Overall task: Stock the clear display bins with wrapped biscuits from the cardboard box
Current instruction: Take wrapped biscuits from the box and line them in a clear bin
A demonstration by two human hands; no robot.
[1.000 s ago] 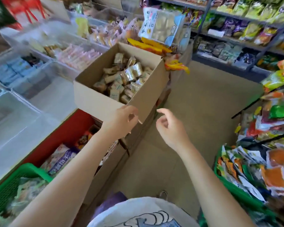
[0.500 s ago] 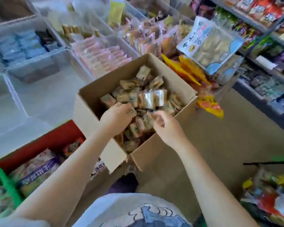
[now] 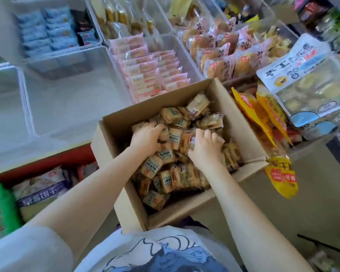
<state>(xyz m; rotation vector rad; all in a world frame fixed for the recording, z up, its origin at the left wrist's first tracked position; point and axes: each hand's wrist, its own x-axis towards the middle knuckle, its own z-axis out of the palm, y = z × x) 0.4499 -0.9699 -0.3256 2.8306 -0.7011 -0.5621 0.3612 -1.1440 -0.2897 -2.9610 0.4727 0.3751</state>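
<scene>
Head view: looking down into an open cardboard box (image 3: 186, 208) heaped with wrapped biscuits (image 3: 166, 180), standing just beside the clear bins. Digging in with both hands: left hand (image 3: 146, 137) curling its grip down into the pile on the box's left side, closing over several packets; right hand (image 3: 205, 145) doing the same just beside it, fingers (image 3: 201, 132) hooking over a cluster of packets. Gathering a double handful, judging by the pose. Lying up and to the left of both grips, an empty clear bin (image 3: 71, 99), with the left hand nearer to it; beyond it, a bin of pink packets (image 3: 151, 69). Calling next, probably, for lifting over the box's left wall toward that bin.
</scene>
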